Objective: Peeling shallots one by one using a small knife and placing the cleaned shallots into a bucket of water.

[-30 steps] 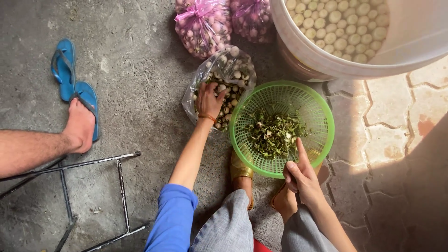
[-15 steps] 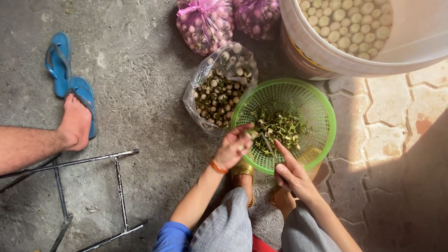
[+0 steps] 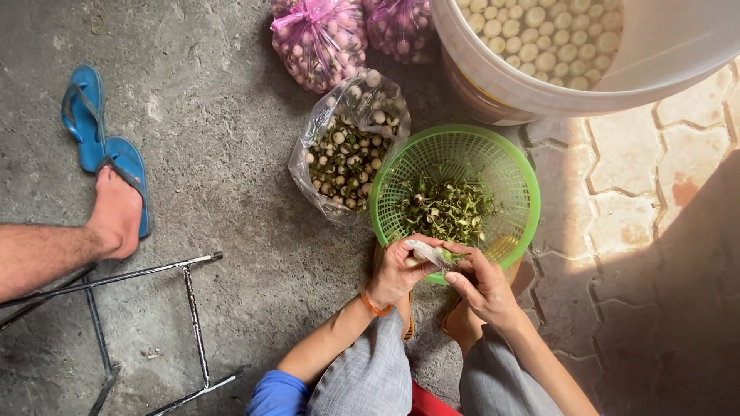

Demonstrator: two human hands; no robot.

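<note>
1. The green basket (image 3: 515, 179) serves as landmark; it holds green husks (image 3: 447, 208) and stands on the ground.
2. At its near rim, the left hand (image 3: 399, 270) is curled closed around a small pale seed (image 3: 426, 252).
3. The right hand (image 3: 482, 283), just beside the left, pinches the same seed, its fingers nearly closed on the green end.
4. Left of the basket, touching it, lies a clear bag (image 3: 351, 150) of unpeeled seeds.
5. Beyond the basket stands a white bucket (image 3: 655, 58) of pale peeled seeds.
6. Further left of the basket, another person's foot (image 3: 116, 219) rests on a blue sandal (image 3: 127, 158).
</note>
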